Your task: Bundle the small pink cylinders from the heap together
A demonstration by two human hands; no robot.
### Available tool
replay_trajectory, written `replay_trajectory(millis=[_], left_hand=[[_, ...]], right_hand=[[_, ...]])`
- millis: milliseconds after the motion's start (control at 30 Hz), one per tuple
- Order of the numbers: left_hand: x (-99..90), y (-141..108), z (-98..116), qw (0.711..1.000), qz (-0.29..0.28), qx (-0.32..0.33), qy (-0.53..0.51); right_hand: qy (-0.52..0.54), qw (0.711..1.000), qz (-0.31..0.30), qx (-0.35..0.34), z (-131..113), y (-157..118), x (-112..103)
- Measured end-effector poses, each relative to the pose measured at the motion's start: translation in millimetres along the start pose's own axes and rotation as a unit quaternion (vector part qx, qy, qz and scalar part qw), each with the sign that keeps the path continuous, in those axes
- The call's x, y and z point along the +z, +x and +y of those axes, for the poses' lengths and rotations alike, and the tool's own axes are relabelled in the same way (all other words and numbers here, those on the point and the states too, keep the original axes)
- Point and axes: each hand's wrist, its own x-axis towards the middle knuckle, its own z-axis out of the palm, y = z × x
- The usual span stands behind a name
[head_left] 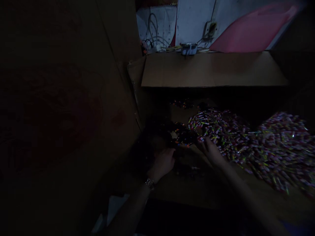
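The scene is very dark. My left hand (162, 164), with a metal band at the wrist, is curled at the edge of a dark heap (145, 147); its fingertips are in shadow. Close by lie small dark pieces with orange and blue specks (183, 134). My right hand (209, 148) has its fingers pinched together beside these pieces, at the left end of a pile of small, shiny, multicoloured pieces (226, 131). What either hand holds is too dark to make out.
A cardboard flap (211, 69) rises behind the pile. A second heap of multicoloured pieces (285, 147) spreads to the right. Beyond the flap are a wall socket (210, 29), loose cables (154, 29) and a pink sheet (256, 29). A large brown panel (108, 98) stands left.
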Motion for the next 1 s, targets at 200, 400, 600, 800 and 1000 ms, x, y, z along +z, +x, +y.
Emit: replay_trajectory(millis=[200, 400, 600, 800, 1000], left_hand=[[10.6, -0.8, 8.1, 0.992, -0.006, -0.003, 0.124], [14.9, 3.9, 11.9, 0.988, -0.001, 0.07, 0.14], [10.6, 12.4, 7.6, 0.99, -0.043, 0.084, 0.103], [13.1, 19.2, 15.1, 0.988, -0.051, 0.087, 0.116], [24.1, 16.5, 19.1, 0.991, -0.023, 0.092, 0.095]], right_hand=[[0.286, 0.949, -0.062, 0.117, -25.5, -25.8, 8.8], [0.323, 0.923, -0.141, 0.153, -28.7, -25.7, 4.0], [0.324, 0.923, -0.14, 0.153, -29.9, -25.9, 7.9], [0.311, 0.932, -0.168, 0.082, -25.5, -30.5, 8.4], [0.298, 0.936, -0.18, 0.059, -24.0, -30.5, 6.2]])
